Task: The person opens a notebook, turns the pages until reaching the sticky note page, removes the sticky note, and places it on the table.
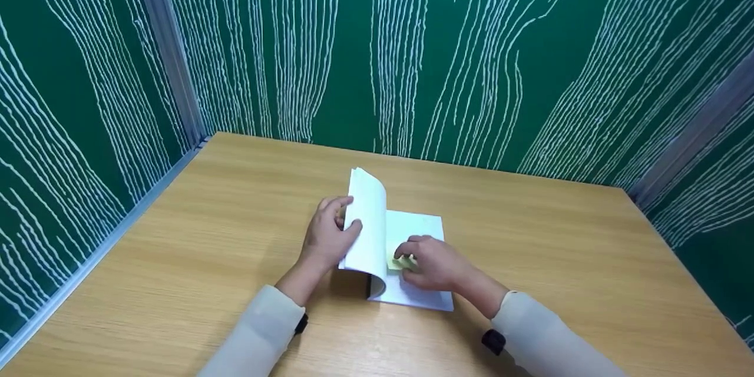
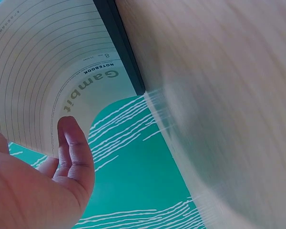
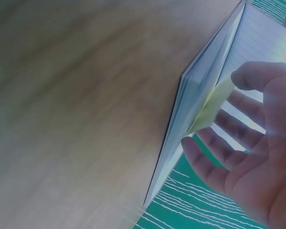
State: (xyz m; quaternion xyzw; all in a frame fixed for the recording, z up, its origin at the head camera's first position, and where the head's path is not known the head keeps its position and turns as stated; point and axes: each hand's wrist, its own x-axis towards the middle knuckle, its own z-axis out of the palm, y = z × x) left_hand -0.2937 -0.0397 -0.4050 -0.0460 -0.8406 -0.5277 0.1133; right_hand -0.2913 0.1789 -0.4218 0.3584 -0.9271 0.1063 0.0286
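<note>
An open notebook (image 1: 412,297) lies on the table; its lined, cream page printed "Gambit NOTEBOOK" (image 2: 93,76) shows in the left wrist view. My left hand (image 1: 330,235) grips the raised, curved stack of pages (image 1: 366,218), thumb on one face and fingers on the other. Over the flat right side, my right hand (image 1: 433,262) has bent fingers and pinches a small yellow sticky note (image 3: 212,105). The note stands at a slant off the page in the right wrist view, thumb tip at its upper corner. Part of it is hidden by the fingers.
A light wooden table (image 1: 177,235) carries the notebook near its middle. Green walls with white wavy lines (image 1: 347,41) rise behind and at both sides, with grey metal posts (image 1: 168,41) at the corners. A dark band (image 1: 493,341) sits at the right sleeve.
</note>
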